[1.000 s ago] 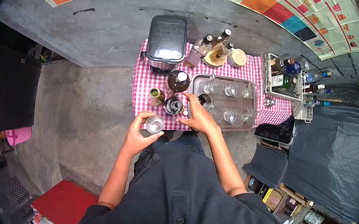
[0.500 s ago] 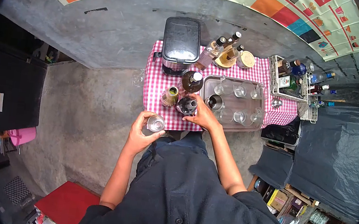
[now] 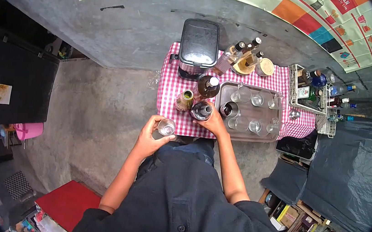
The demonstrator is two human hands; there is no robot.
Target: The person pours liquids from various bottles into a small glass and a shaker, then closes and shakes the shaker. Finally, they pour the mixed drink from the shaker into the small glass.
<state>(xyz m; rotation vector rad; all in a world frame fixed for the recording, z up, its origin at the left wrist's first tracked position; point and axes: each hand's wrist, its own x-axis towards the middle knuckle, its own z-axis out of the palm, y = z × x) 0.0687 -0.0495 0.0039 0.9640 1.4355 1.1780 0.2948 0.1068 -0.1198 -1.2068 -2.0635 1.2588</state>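
My left hand [image 3: 150,137] holds a small clear drinking glass [image 3: 167,127] just off the table's front edge, its mouth tilted up toward me. The glass looks empty. My right hand [image 3: 215,123] is wrapped around the side of a dark glass bottle [image 3: 201,111] with an open-looking neck, near the front edge of the table. Left of that bottle stands an open-topped vessel with a greenish inside [image 3: 185,101]. Behind it is a brown bottle with a white cap [image 3: 208,87]. A metal cup [image 3: 229,109] sits to the right of my right hand, at the tray's left side.
A brown tray [image 3: 266,115] carries several glass mugs. The checkered tablecloth [image 3: 168,77] also bears a black-lidded bin [image 3: 199,44], a group of capped bottles [image 3: 232,57], a round lidded jar [image 3: 265,67] and a white wire basket [image 3: 295,94] with bottles. A grey wall rises behind.
The whole view has shifted, so the table appears farther right. My right fingers sit closer around the dark bottle. My left hand still holds the glass in nearly the same spot.
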